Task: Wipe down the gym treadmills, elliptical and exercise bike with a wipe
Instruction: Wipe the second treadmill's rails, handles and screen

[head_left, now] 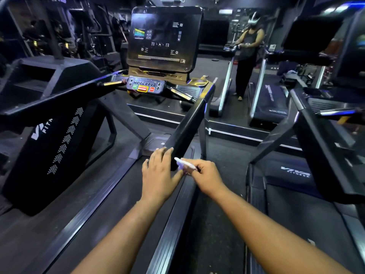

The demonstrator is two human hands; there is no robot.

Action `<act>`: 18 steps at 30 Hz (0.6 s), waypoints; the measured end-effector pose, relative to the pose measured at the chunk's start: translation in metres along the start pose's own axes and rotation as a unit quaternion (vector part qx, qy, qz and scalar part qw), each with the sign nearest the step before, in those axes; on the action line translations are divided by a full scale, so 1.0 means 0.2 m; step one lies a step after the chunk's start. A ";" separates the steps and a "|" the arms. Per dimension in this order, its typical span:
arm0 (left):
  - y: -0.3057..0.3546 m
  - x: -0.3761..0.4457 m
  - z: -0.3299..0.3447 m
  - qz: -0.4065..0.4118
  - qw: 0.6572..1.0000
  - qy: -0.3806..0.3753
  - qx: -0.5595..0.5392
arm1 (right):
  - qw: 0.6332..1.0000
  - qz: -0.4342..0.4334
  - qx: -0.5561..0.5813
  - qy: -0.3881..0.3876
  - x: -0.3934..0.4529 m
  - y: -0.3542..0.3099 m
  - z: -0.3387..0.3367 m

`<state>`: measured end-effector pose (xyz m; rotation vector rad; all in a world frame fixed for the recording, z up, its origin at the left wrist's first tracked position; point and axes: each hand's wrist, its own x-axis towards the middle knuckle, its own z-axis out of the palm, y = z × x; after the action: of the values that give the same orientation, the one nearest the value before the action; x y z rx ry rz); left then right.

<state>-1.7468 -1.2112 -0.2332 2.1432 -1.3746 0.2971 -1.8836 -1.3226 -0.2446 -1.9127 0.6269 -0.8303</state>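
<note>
The white wipe (184, 164), pinched in the right hand (207, 177), was half hidden by its fingers at the treadmill handrail (187, 127). The left hand (159, 175) lay flat, its grip wide. "VIVA FITNESS" (295, 171) showed; the screen (164, 38) text was unreadable.

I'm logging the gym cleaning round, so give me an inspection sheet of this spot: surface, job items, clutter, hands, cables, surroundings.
Surface: the treadmill deck and side rail run below the hands; its right handrail slopes down to them.
Job's things: a small white wipe held at the lower end of the handrail; the console is lit, with a button panel beneath it.
Clutter: nothing seen.
Hands: left hand flat with straight fingers, fingertips at the handrail's end; right hand pinches the wipe.
Cables: nothing seen.
Surroundings: a second treadmill to the right; a mirror ahead shows a person standing at a treadmill; dark gym equipment to the left.
</note>
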 end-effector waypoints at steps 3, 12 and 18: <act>0.13 -0.03 0.03 0.024 0.998 0.033 -0.054 | 0.985 0.102 0.119 0.075 -0.08 -0.01 -0.10; 0.58 -0.03 0.25 -0.139 0.828 -0.216 -0.498 | 0.940 0.186 0.242 0.154 -0.37 0.00 -0.56; 0.91 -0.07 0.36 -0.139 0.744 -0.332 -0.563 | 0.923 0.210 0.232 0.224 -0.59 0.10 -0.85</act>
<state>-1.9242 -1.2980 -0.2368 1.3120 -1.0314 -1.2338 -2.0901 -1.3420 -0.2387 -1.1060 0.9753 -1.0287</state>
